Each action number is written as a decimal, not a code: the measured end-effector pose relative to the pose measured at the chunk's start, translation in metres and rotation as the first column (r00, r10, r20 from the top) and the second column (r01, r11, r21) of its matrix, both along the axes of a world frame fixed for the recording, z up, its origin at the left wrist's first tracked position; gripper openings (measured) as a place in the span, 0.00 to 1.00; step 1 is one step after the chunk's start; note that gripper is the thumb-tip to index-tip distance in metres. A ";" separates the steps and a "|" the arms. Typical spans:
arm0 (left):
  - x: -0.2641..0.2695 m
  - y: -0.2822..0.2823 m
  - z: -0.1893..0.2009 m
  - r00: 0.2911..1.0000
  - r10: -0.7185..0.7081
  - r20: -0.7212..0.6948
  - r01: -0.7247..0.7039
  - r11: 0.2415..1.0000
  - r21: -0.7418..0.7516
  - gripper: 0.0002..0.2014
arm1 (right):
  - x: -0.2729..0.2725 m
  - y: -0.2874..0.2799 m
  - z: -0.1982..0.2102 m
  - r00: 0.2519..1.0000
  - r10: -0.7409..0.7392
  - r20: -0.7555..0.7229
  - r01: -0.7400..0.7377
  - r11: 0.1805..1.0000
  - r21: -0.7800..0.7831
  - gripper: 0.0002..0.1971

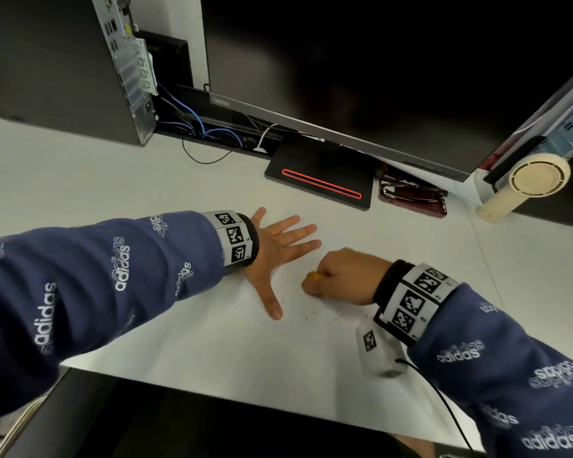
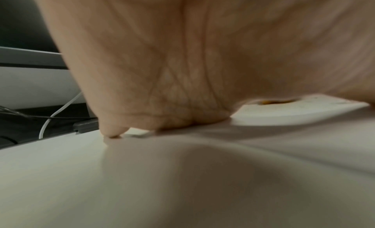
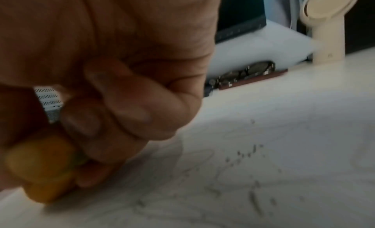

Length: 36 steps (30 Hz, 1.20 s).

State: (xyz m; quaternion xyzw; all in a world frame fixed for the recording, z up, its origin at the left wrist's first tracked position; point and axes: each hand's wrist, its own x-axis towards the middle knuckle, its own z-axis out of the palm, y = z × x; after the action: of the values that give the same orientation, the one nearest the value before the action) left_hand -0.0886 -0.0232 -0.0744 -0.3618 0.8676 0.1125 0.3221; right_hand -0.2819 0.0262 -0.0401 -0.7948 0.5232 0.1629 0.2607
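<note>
Bright, even room light from above; a crisp head view, two soft wrist views.

In the head view the white tabletop (image 1: 212, 180) is evenly lit with only faint shadows, the monitor (image 1: 377, 61) reads as a near-black slab, and straight edges bow toward the frame's borders. A red strip glows on the monitor stand (image 1: 321, 181). In the left wrist view the left hand (image 2: 182, 54) fills the frame out of focus and throws a broad, soft brown shadow on the surface below. The right wrist view is dimmer and smeared by motion blur: the right hand (image 3: 101, 71), the yellow eraser (image 3: 40, 167) and the pencil marks (image 3: 253, 196) lose their edges, and the fan (image 3: 328, 30) behind is soft.
</note>
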 end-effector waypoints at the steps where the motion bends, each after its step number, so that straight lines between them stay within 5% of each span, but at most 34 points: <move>1: 0.001 0.000 -0.001 1.000 0.002 -0.001 -0.002 1.000 0.001 0.77 | 0.002 0.003 0.002 0.999 0.028 -0.017 -0.027 0.999 0.041 0.27; 6: -0.001 0.000 -0.001 1.000 -0.002 -0.006 0.002 1.000 -0.006 0.77 | 0.002 -0.007 0.005 0.995 -0.090 -0.049 0.078 0.973 -0.218 0.24; 10: 0.000 0.000 0.000 1.000 0.003 0.001 -0.003 1.000 0.004 0.77 | 0.008 0.007 0.007 0.998 0.055 0.013 -0.056 0.984 0.170 0.25; 15: -0.001 0.001 0.003 1.000 0.003 0.004 -0.003 1.000 0.003 0.76 | 0.010 -0.004 0.005 0.996 -0.057 0.074 0.068 0.986 -0.151 0.21; 19: 0.000 0.002 0.003 1.000 0.009 0.009 -0.009 1.000 0.006 0.76 | 0.017 0.007 0.005 0.996 0.059 0.068 -0.070 0.984 0.165 0.24; 23: -0.001 0.001 0.003 1.000 0.012 -0.001 -0.012 1.000 0.020 0.76 | 0.020 -0.007 0.009 0.996 0.010 0.089 -0.002 0.995 -0.096 0.14; 26: 0.000 0.001 0.001 1.000 0.014 -0.001 -0.014 1.000 0.009 0.76 | 0.025 -0.002 0.007 0.995 0.079 0.063 -0.086 0.989 0.117 0.23; 30: -0.002 0.003 0.004 1.000 0.017 0.024 -0.017 1.000 0.017 0.75 | 0.030 -0.007 0.008 0.996 0.018 0.083 -0.013 0.998 -0.054 0.15; 34: -0.001 0.003 0.005 0.999 0.033 0.005 -0.034 0.999 0.018 0.76 | 0.033 0.002 0.009 0.993 0.036 0.115 -0.055 0.984 0.167 0.20; 36: -0.001 0.004 0.005 0.999 0.040 0.012 -0.040 0.999 0.023 0.76 | 0.036 0.000 0.007 0.993 0.031 0.118 -0.044 0.993 0.109 0.16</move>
State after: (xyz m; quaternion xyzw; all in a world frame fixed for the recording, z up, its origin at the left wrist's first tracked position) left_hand -0.0897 -0.0192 -0.0691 -0.3760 0.8570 0.1269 0.3288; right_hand -0.2461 0.0261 -0.0330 -0.7967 0.4824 0.1501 0.3316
